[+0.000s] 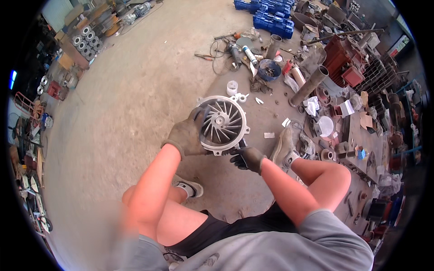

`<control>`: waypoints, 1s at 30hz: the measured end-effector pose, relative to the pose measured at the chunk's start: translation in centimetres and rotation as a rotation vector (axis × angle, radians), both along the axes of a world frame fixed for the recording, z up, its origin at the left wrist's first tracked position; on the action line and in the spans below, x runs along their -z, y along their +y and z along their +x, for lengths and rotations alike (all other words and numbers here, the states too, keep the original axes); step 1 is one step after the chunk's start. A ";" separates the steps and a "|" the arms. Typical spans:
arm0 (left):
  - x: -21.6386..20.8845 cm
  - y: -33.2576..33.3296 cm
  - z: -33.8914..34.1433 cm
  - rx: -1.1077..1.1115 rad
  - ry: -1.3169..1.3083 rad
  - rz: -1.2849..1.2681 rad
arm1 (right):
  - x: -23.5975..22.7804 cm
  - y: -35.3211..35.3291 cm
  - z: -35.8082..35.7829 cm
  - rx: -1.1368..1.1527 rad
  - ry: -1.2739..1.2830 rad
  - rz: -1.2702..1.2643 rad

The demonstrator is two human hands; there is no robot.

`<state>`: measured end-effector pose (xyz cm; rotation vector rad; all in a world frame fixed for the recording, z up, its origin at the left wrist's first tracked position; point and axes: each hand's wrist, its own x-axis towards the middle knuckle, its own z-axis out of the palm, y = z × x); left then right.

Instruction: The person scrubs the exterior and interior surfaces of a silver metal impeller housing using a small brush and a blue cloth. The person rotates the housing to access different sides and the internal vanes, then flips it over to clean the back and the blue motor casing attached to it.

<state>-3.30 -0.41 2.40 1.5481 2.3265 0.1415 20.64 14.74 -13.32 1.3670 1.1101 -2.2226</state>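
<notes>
A round metal blower housing [244, 116] with a finned impeller [220, 120] inside is held up in front of me, its open face toward me. My left hand [187, 133], in a dark work glove, grips the housing's left rim, thumb over the edge. Below the lower right rim, my gloved right hand [249, 159] has its fingers curled near a lug. What those fingers hold, if anything, is hidden. Just beyond the housing, a small white tub [232, 87] and a white roll [243, 97] stand on the floor.
Angle grinder [234, 55], white cartridge tube [249, 55] and blue bowl [269, 70] of small parts lie ahead. To the right are an upright rusty pipe [309, 86], a red machine casing [346, 61] and scattered scraps. Blue motors [273, 25] sit at the back; metal rings [83, 40] are stacked far left.
</notes>
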 end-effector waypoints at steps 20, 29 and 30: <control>1.1 -0.8 -1.1 0.006 -0.074 0.150 | 1.5 7.5 -1.1 -0.805 0.101 0.762; 0.0 -0.6 -1.3 0.118 0.006 0.014 | -1.4 10.1 -4.6 -1.420 0.328 1.238; -0.2 -1.1 -1.3 0.107 -0.010 0.022 | -1.2 10.3 -4.4 -1.462 0.332 1.250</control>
